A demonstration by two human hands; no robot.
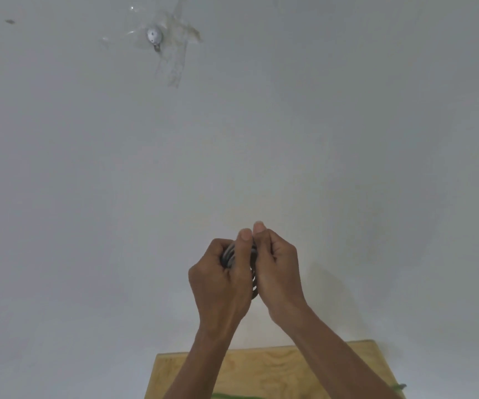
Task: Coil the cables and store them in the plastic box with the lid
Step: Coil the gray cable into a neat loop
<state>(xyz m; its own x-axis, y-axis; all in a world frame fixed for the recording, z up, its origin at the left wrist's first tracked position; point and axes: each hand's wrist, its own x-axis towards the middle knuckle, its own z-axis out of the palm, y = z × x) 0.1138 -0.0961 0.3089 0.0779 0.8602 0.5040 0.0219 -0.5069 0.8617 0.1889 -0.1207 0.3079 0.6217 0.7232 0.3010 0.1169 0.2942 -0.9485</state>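
Observation:
Both hands are raised in front of a white wall, pressed close together around a coiled grey cable (229, 254). My left hand (222, 279) is closed around the coil, its thumb lying over the loops. My right hand (277, 272) grips the coil's other side, thumb tip beside the left thumb. A few loops of the cable show between the palms lower down; the rest is hidden by the fingers. The plastic box and its lid are not in view.
A light wooden table (264, 370) shows at the bottom edge under my forearms, with something green (232, 396) on it at the frame's lower rim. High on the wall a small white fitting (154, 36) sits under strips of clear tape.

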